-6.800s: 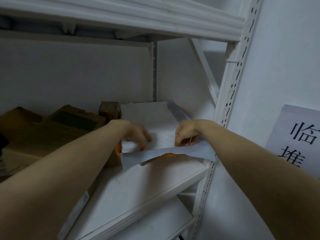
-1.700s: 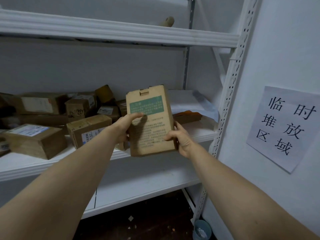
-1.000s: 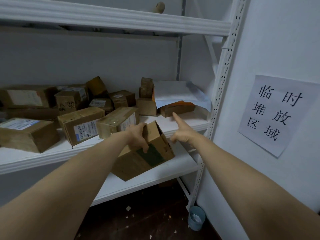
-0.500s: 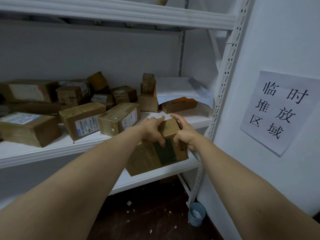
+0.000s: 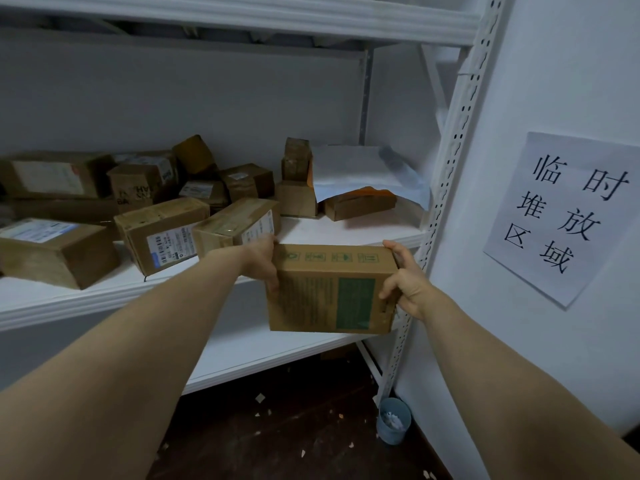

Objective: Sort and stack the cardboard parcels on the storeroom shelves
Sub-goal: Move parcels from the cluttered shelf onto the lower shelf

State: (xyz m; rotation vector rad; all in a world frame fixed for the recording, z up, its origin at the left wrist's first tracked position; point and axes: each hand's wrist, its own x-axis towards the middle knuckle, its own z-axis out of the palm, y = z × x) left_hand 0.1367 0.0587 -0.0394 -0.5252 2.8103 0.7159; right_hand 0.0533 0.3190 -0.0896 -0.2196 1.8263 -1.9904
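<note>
The shelf carries loose parcels at its left and middle; careless placement may topple them. The box hangs before the shelf's right front edge, with the left grip and right grip curled round its ends; a slack hold risks a drop.

The box hangs before the middle shelf, right of the nearest parcel.

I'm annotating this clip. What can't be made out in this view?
In the head view:
- held box: the green panel's print, too small and blurred.
- left hand and right hand: fingertips behind the box, hidden by it.
- orange-topped box: mostly covered by the white mailer bag.
- front-left parcel: cut off by the frame edge.
- top shelf: contents hidden by its board.
</note>
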